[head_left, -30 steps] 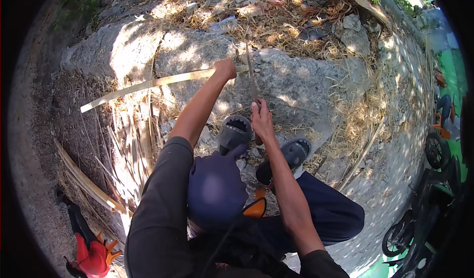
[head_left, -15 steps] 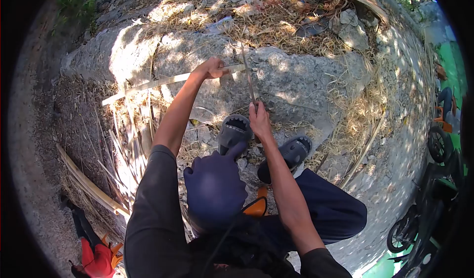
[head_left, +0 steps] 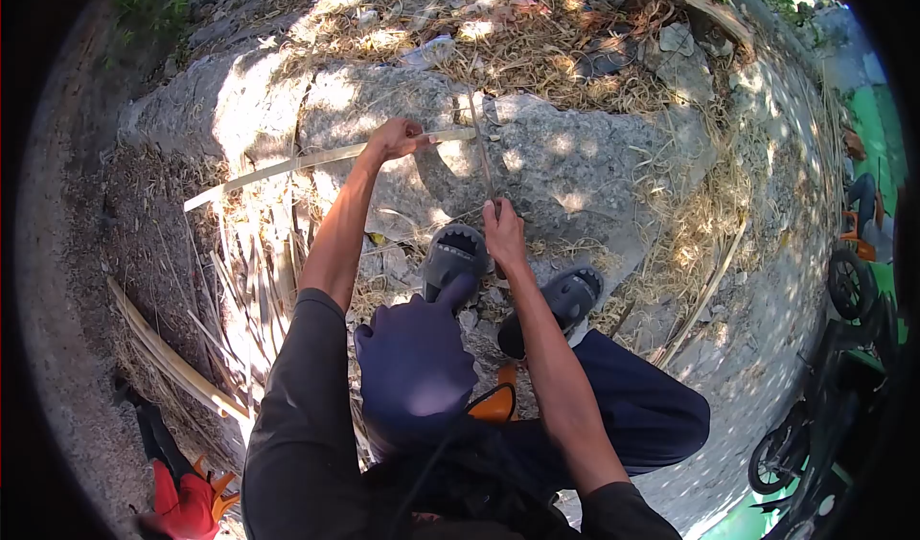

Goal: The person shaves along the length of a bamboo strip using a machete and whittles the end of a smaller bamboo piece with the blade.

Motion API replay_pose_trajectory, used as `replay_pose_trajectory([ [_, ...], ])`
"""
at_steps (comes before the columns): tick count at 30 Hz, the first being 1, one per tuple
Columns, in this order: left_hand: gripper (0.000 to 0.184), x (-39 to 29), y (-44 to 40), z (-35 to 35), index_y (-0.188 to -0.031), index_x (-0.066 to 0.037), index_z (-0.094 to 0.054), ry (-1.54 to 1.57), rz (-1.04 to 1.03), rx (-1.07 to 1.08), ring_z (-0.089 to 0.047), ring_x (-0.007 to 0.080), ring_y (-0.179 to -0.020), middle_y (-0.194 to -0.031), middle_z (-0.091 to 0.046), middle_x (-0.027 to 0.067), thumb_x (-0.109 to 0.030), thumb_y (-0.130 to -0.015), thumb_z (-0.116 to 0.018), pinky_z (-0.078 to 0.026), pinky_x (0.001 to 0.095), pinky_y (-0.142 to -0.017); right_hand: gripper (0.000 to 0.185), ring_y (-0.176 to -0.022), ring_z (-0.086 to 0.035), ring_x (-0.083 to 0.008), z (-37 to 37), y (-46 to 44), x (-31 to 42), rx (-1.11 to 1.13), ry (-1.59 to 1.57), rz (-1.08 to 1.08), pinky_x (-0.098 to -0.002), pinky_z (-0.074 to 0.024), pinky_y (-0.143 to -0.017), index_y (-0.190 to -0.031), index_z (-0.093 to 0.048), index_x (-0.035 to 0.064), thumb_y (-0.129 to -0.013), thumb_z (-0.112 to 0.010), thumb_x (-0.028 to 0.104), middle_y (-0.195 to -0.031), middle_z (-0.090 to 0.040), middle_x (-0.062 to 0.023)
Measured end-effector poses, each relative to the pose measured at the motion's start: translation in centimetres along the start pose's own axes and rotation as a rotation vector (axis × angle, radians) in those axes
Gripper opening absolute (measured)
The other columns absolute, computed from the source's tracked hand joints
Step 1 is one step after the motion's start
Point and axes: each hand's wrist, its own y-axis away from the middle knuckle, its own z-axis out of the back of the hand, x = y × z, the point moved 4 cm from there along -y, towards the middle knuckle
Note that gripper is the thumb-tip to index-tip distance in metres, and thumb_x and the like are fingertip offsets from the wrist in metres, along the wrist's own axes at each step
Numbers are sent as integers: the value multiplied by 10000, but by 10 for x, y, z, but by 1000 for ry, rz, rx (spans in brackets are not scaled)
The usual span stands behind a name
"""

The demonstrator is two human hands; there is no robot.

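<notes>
A long pale flat strip [head_left: 287,165] runs from the left across the rock, and my left hand [head_left: 395,139] grips it near its right end. That end meets the blade of a long thin knife [head_left: 480,142], which points away from me over the stone. My right hand [head_left: 503,229] is wrapped round the knife's handle, close above the gap between my sandals. The handle is mostly hidden by my fingers.
A large grey rock [head_left: 575,161] lies under the strip and blade. Split strips [head_left: 251,300] are heaped at the left, with dry shavings [head_left: 537,51] behind the rock. A person in red [head_left: 184,504] is at the lower left; motorcycles [head_left: 805,425] stand at the right.
My left hand has shifted left and towards me from the strip's right end. The strip's far left end moved right, then partly back left. The knife's tip has tilted slightly left.
</notes>
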Motion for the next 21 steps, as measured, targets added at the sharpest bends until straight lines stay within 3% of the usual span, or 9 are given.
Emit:
replay_pose_trajectory([
  [2,692,-9,1,8,-822,-49,-745,12,40,-21,-628,263,-670,-691,-665,136,-738,-823,-685,-473,440,-645,415,-885,-717,-455,2,-2,6,-7,41,-1,-508,-533,-778,-1106,-624,-41,-1052,-547,364,-874,-719,-245],
  [4,651,-23,4,20,-749,-30,-693,68,-14,-122,-447,148,-570,-577,-522,24,-671,-857,-725,-362,388,-561,421,-899,-714,-462,6,-6,15,-19,32,19,-509,-533,-781,-1101,-628,-43,-1049,-549,367,-890,-719,-257],
  [5,638,-28,1,29,-733,-35,-685,47,-32,-76,-416,131,-575,-582,-498,5,-658,-866,-722,-328,391,-552,427,-913,-711,-468,8,-7,21,-32,22,42,-511,-532,-785,-1095,-632,-45,-1046,-552,371,-905,-719,-269],
  [8,645,-32,-2,31,-686,-38,-637,183,-13,-124,-392,128,-578,-566,-451,-3,-651,-870,-717,-301,385,-547,452,-962,-695,-495,21,-5,51,26,-7,-31,-531,-530,-820,-1098,-636,-56,-1041,-546,383,-951,-715,-299],
  [10,666,-12,-13,18,-667,-36,-597,114,-48,-46,-365,142,-578,-559,-419,7,-663,-866,-704,-288,393,-548,461,-975,-685,-509,7,-10,23,47,63,-36,-544,-526,-833,-1093,-637,-62,-1040,-543,386,-962,-709,-310],
  [14,681,0,-9,8,-684,-28,-587,-1,-24,38,-374,174,-576,-577,-439,44,-678,-861,-683,-304,419,-556,477,-1007,-661,-538,0,-14,18,40,139,24,-568,-520,-859,-1079,-641,-75,-1039,-534,388,-989,-699,-333],
  [16,704,-4,-9,18,-714,-29,-630,-76,28,12,-435,188,-590,-604,-518,68,-719,-848,-683,-350,417,-567,472,-996,-659,-542,-1,-14,29,39,151,24,-570,-519,-849,-1072,-638,-78,-1039,-536,381,-981,-699,-331],
  [19,672,-26,-6,40,-696,-52,-665,-132,5,-92,-420,196,-554,-555,-501,55,-703,-858,-693,-367,428,-568,455,-983,-657,-545,6,-12,45,29,135,10,-573,-515,-835,-1062,-635,-78,-1040,-538,366,-977,-701,-325],
  [21,651,-24,-13,45,-688,-35,-615,74,-55,-137,-427,158,-577,-572,-505,33,-649,-869,-733,-382,386,-589,443,-982,-656,-545,9,-11,59,28,103,5,-575,-512,-831,-1058,-635,-75,-1041,-539,357,-981,-702,-322],
])
